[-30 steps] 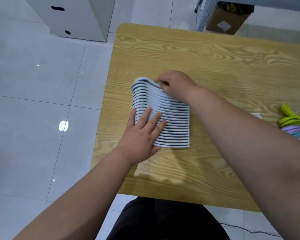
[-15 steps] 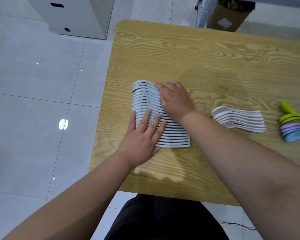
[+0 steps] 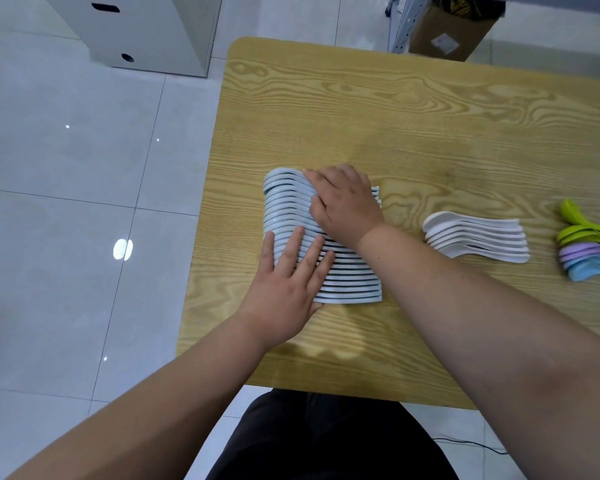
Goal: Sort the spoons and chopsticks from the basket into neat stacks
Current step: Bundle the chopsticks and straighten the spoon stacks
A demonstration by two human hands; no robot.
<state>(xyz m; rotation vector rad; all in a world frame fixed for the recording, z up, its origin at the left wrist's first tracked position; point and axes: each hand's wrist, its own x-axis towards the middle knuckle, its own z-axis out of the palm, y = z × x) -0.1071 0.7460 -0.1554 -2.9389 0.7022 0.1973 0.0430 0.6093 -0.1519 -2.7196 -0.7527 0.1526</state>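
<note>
Since one second ago, right hand (image 3: 343,202) has moved from the row's far end onto blue spoons (image 3: 284,209), fingers curled over them. Left hand (image 3: 288,275) presses flat, fingers spread, on the near half. Row lies left on surface (image 3: 326,109); white spoons (image 3: 478,237) lie well right.

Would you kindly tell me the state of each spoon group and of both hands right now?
Pale blue spoons: nested in a long row on the table, under both hands.
White spoons: nested in a short row, untouched.
Coloured spoons: green, purple and blue, nested, partly out of frame.
Left hand: flat, fingers straight, pressing the row's near part.
Right hand: over the far part, fingers bent; grip unclear.
</note>
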